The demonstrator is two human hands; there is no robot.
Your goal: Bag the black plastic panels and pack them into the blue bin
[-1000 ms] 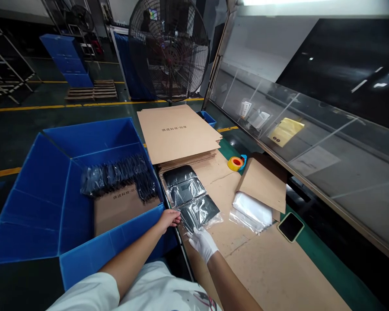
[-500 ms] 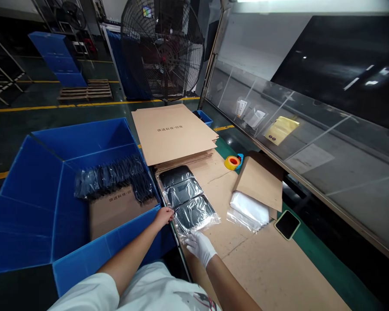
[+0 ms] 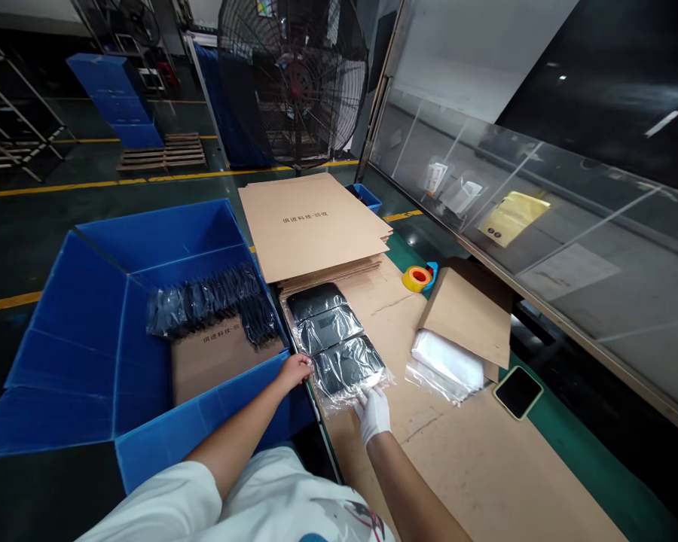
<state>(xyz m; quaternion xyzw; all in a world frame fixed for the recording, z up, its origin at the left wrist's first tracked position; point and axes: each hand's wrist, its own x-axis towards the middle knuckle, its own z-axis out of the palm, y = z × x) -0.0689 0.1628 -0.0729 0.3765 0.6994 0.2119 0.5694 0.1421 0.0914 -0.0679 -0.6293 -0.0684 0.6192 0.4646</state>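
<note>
A stack of flat black pieces in clear plastic bags (image 3: 339, 339) lies on the cardboard-covered table, close to its left edge. My left hand (image 3: 294, 370), bare, is closed at the left side of this stack, its fingers pinching what looks like the edge of a plastic bag. On my right hand (image 3: 374, 415) is a white glove. Its fingers are stretched out and touch the near end of the top bag. To the left, a blue bin (image 3: 175, 248) holds a row of similar bagged dark pieces (image 3: 209, 301) on a cardboard sheet (image 3: 220, 361).
Beyond the stack lie printed cardboard sheets (image 3: 316, 226). To the right are a yellow tape roll (image 3: 416, 279), an open carton (image 3: 471, 312) with clear bags (image 3: 449, 361) coming out, and a phone (image 3: 518, 392). A large fan (image 3: 297, 83) stands behind; a clear panel (image 3: 497, 188) borders the right side.
My right hand has moved right and forward along the bag's near end, and its fingers have come closer together. My left hand stays at the bag's left edge. The view has shifted slightly.
</note>
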